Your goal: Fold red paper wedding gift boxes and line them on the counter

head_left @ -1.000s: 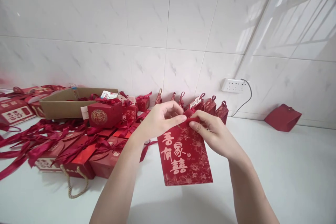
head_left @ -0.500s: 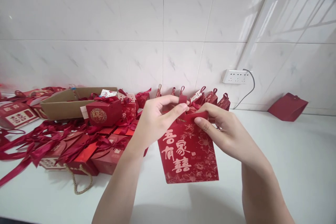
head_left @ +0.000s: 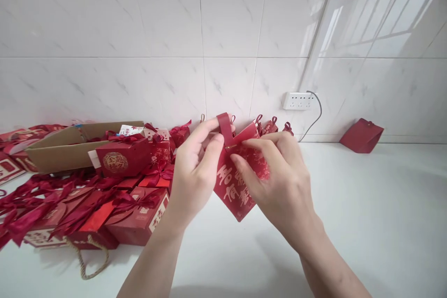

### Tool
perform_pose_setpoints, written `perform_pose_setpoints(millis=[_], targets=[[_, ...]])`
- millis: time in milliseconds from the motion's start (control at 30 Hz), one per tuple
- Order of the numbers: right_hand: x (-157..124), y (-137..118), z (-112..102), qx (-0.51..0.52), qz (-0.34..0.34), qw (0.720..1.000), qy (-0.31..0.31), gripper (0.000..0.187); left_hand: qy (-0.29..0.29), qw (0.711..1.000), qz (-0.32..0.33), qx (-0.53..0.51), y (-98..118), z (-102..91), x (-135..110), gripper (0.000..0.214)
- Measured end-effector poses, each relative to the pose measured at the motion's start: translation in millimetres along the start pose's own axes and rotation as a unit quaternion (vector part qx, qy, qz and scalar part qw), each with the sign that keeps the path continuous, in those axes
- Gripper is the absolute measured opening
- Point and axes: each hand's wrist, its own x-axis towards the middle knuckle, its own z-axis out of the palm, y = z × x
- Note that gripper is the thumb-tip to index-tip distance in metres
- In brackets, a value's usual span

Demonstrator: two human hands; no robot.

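I hold a small red paper gift bag [head_left: 234, 187] with pale printed characters and flowers, tilted above the white counter [head_left: 366, 223]. My left hand [head_left: 195, 167] pinches the bag's top edge by its red ribbon loop [head_left: 225, 129]. My right hand [head_left: 275, 181] grips the bag's upper right side, with the thumb pressed on the front. Much of the bag's front is hidden behind my right fingers.
Red gift boxes with dark red ribbons [head_left: 115, 195] pile up at the left beside an open cardboard box [head_left: 66, 146]. A row of small red bags [head_left: 270, 125] stands against the tiled wall. Another red bag [head_left: 361, 136] lies at the right, past a wall socket [head_left: 298, 100] with a cable.
The bag hung upright and flat facing me; now it is turned and tilted, with both hands closer together at its top. The ribbon loop has come up between my left fingers.
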Motion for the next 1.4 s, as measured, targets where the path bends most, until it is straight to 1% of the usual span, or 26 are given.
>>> perform_pose_setpoints(millis=[100, 167, 233, 300, 367, 467, 567, 700, 767, 833, 933, 1133, 1400], targets=[[0, -3, -1, 0.100, 0.084, 0.990, -0.047, 0.006, -0.002, 0.999, 0.034, 0.023, 0, 6.2, -6, 0.031], [1, -5, -2, 0.142, 0.134, 0.979, -0.055, 0.007, 0.000, 0.997, 0.070, 0.030, -1, 11.0, -10, 0.031], [1, -6, -5, 0.167, 0.161, 0.971, -0.057, 0.008, 0.004, 0.995, 0.095, 0.026, -1, 15.0, -13, 0.031], [1, -6, -8, 0.181, 0.171, 0.967, -0.057, 0.011, 0.002, 0.995, 0.100, 0.005, -1, 17.9, -16, 0.032], [2, -7, -10, 0.185, 0.174, 0.966, -0.055, 0.012, -0.007, 0.995, 0.093, -0.029, 0, 20.2, -19, 0.033], [2, -7, -11, 0.178, 0.174, 0.967, -0.046, 0.011, -0.007, 0.993, 0.100, -0.065, 1, 24.4, -22, 0.036], [3, -6, -12, 0.184, 0.177, 0.966, -0.037, 0.011, -0.001, 0.988, 0.128, -0.080, 0, 29.2, -25, 0.040], [3, -5, -14, 0.183, 0.181, 0.966, -0.032, 0.011, 0.037, 0.980, 0.193, -0.019, -5, 33.1, -27, 0.042], [2, -5, -15, 0.181, 0.175, 0.967, -0.032, 0.010, 0.057, 0.972, 0.226, 0.016, -6, 33.6, -27, 0.039], [2, -5, -16, 0.182, 0.168, 0.968, -0.027, 0.008, 0.068, 0.967, 0.245, 0.020, -6, 33.4, -26, 0.034], [2, -6, -17, 0.186, 0.160, 0.969, -0.014, 0.008, 0.074, 0.967, 0.243, 0.012, -5, 33.0, -25, 0.032], [0, -10, -18, 0.174, 0.144, 0.974, 0.014, 0.009, 0.096, 0.964, 0.244, 0.044, -3, 32.5, -25, 0.032], [4, -8, -19, 0.168, 0.122, 0.978, 0.015, 0.008, 0.097, 0.964, 0.242, 0.043, -1, 32.6, -25, 0.035]])
